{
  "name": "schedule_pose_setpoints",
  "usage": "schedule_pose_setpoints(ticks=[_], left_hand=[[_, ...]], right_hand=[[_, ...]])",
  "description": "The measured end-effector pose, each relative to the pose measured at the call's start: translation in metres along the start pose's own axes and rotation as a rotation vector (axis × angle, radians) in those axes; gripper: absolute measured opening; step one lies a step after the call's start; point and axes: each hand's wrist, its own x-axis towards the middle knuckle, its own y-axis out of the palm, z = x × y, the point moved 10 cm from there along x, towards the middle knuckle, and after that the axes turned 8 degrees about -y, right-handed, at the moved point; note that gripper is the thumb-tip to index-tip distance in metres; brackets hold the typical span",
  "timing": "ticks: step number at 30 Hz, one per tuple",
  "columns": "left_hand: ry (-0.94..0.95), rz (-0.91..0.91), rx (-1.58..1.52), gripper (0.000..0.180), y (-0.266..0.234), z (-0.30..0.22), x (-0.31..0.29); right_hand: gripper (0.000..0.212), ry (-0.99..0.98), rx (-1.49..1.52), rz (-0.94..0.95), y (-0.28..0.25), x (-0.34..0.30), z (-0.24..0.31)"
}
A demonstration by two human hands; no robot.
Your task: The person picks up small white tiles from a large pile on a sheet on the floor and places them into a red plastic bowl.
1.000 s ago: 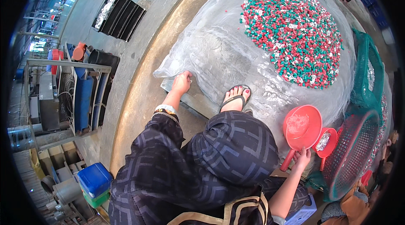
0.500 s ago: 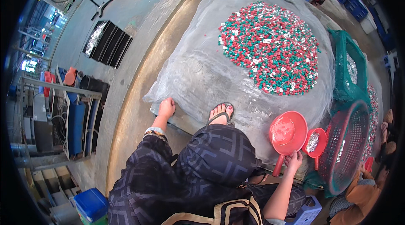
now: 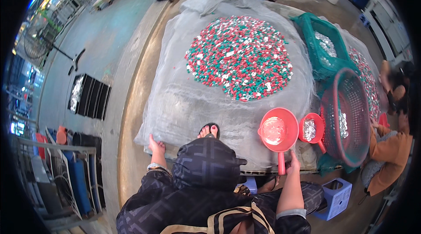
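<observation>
A whitish mesh sheet [image 3: 175,106] is spread over a low platform and bears a broad pile of small red, green and white pieces [image 3: 241,58]. At its near left corner my left hand [image 3: 156,146] is closed on the edge. My right hand [image 3: 293,163] is closed at the near edge too, just beside the handle of a red dipper [image 3: 276,129]; the dipper partly hides what lies under its fingers. To the right, a smaller red dipper [image 3: 309,128] contains shiny clear pieces. My sandalled foot [image 3: 208,131] rests on the sheet's near edge.
A large red perforated basket [image 3: 357,120] tilts beside a green netted crate [image 3: 324,27] at right. A person in a brown top [image 3: 390,155] works beyond them. At left stand black stacked trays [image 3: 90,95]; a blue stool [image 3: 335,199] is near my right arm.
My view has turned, so the pile and dippers appear farther left. My right hand has come closer to the large dipper's handle. My left hand stays at the sheet's corner.
</observation>
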Motion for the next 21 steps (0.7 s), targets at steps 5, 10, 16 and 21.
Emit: schedule_pose_setpoints(ticks=[5,10,16,21], left_hand=[[0.176,-0.26,0.372,0.036,0.008,-0.017,-0.015],[0.635,0.107,0.985,0.022,0.087,-0.013,0.046],[0.826,0.218,1.528,0.03,0.136,0.022,-0.005],[1.067,0.145,1.899,0.031,0.086,-0.002,-0.014]], right_hand=[[0.035,-0.133,0.299,-0.073,0.009,-0.027,0.037],[0.044,-0.245,0.391,-0.612,-0.047,-0.072,0.066],[0.038,-0.344,0.414,-1.002,-0.106,-0.099,0.083],[0.041,-0.667,0.116,-0.932,-0.089,-0.114,0.127]])
